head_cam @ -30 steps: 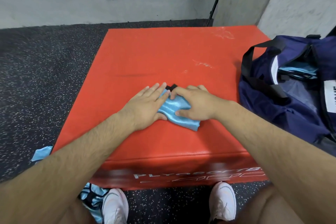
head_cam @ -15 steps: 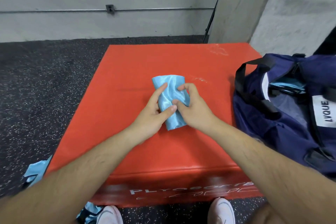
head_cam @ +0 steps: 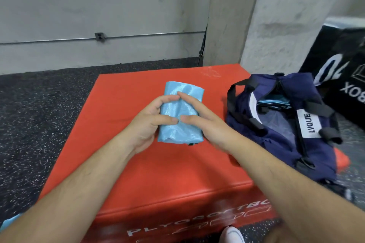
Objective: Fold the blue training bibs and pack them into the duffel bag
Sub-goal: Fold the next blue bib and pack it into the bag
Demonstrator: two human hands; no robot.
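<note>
Concrete walls, speckled rubber floor, and we're working over the red plyo box (head_cam: 138, 163). We're holding one folded blue bib (head_cam: 180, 128) over the box top between both hands. The left hand (head_cam: 148, 124) is curling its fingers round the left edge, and the right hand (head_cam: 203, 124) is pressing straighter fingers against the other side. We reckon this one's ready to go in. The navy duffel bag (head_cam: 276, 134) is sitting open just to the right, with a packed bib (head_cam: 274, 103) already lying inside. A blue scrap (head_cam: 8, 222) is peeking in bottom left, so we're probably looking at more folding.
</note>
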